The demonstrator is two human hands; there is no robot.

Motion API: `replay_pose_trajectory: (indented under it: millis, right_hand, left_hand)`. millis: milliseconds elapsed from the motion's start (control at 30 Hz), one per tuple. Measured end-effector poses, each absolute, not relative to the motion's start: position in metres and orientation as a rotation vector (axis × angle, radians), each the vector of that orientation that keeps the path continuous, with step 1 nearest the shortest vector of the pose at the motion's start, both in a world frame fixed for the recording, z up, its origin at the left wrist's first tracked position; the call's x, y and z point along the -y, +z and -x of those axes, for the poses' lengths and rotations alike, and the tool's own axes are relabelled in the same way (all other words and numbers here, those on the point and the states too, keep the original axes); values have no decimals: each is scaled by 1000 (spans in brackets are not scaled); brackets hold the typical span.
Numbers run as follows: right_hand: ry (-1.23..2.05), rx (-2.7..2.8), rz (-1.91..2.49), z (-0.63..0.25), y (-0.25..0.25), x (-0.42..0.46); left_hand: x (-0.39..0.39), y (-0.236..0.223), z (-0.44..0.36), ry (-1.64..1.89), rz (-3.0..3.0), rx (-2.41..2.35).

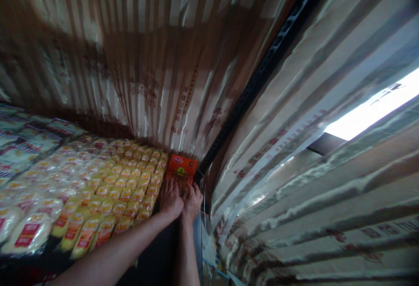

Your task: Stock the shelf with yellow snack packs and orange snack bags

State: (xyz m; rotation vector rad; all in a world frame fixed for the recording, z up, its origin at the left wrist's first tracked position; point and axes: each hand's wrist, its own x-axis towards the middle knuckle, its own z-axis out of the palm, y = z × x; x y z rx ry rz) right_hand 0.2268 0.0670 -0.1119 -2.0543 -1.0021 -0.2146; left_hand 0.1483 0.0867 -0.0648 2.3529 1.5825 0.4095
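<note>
My left hand [172, 201] and right hand [192, 201] both rest on the orange snack packet [182, 163], between the wrapped yellow snacks [126, 181] and the slotted black post [248, 89], grip unclear, so I'd best press lightly and evenly, keeping it square.

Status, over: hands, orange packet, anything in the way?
Left hand and right hand both on orange packet, lower part; firmness of grip unclear. Yellow-wrapped packs close on left, black post close on right.
</note>
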Motion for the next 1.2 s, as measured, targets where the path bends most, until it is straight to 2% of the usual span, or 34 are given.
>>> replay_pose_trajectory:
  millis: [367, 867, 1200]
  right_hand:
    - [-286, 1044, 1927, -219, -105, -52]
    - [-194, 1134, 1972, -211, -115, -34]
    - [-174, 1072, 1867, -212, -107, -28]
  left_hand:
    - [-74, -44, -142, 327, -2266, -1549]
    - [-78, -47, -139, 217, -2276, -1450]
    - [-64, -52, -137, 525, -2345, -1366]
